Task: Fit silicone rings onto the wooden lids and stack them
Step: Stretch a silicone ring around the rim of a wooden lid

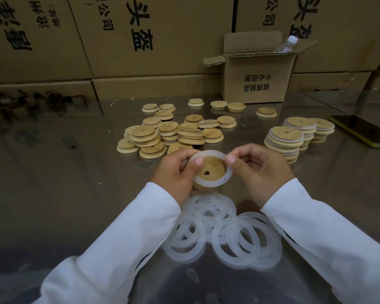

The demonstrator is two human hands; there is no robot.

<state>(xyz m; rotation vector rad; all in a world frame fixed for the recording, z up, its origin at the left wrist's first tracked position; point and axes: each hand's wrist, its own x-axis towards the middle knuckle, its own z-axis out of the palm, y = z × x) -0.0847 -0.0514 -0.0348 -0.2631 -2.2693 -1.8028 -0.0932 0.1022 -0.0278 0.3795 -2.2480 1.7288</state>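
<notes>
Cardboard box (259, 82) holds a bottle (286, 45); left hand (173, 174) grips lid (215, 166), right hand (262, 170) pinches ring (207, 184).

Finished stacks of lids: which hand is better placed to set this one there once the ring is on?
Probably the right hand: the stacks stand just beyond it, and its fingers pinch the ring on the lid. The left hand would cross over.

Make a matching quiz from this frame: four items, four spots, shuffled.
1 loose white silicone rings
2 bare round wooden lids
3 ring-fitted wooden lids
4 clear plastic bottle

A in the open cardboard box
B stacked beside the dark phone
C nearest, between the white sleeves
D loose heap in the middle of the steel table

Pairs: 1-C, 2-D, 3-B, 4-A
</notes>
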